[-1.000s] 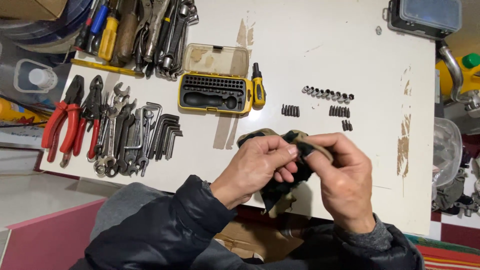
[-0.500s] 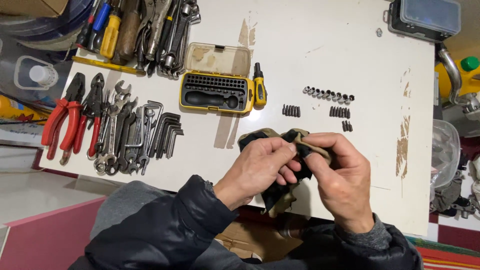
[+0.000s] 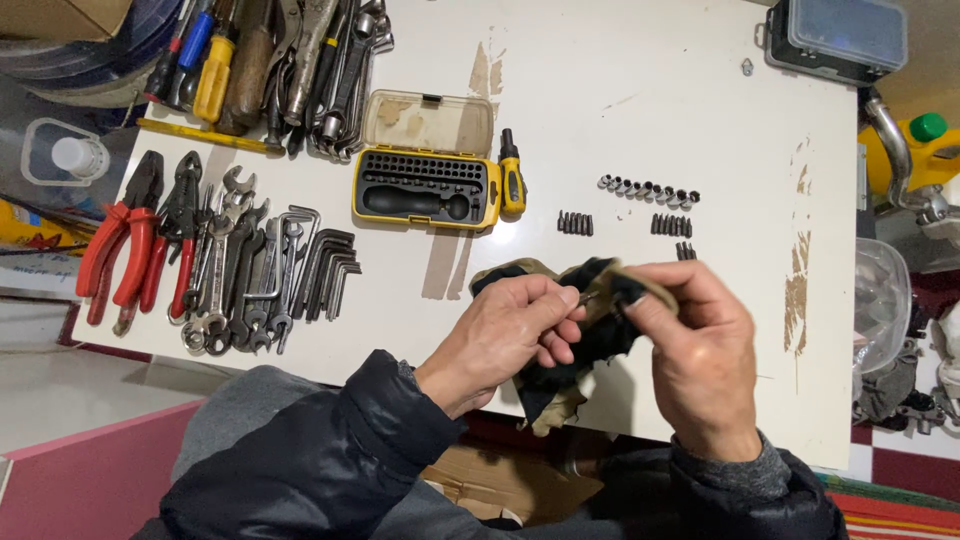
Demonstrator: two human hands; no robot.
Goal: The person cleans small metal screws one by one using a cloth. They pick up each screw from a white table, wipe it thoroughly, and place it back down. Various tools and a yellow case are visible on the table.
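My left hand [image 3: 510,330] pinches a small metal screwdriver bit [image 3: 587,296] between thumb and forefinger. My right hand [image 3: 695,350] grips a black and tan cloth [image 3: 560,375] and wraps a fold of it around the bit's tip. Both hands hover over the near edge of the white table [image 3: 640,120]. The cloth hangs down between them below the table edge. Just beyond lie rows of small bits [image 3: 575,222] and small sockets [image 3: 648,189].
An open yellow bit case [image 3: 425,190] with a small screwdriver [image 3: 512,175] beside it sits mid-table. Wrenches and hex keys [image 3: 265,275] and red-handled pliers [image 3: 125,235] lie at left, more tools [image 3: 270,60] at the back left, a grey box [image 3: 835,40] at the back right.
The hands have shifted slightly apart and the bit now shows between my left fingers and the cloth. Nothing on the table has moved.
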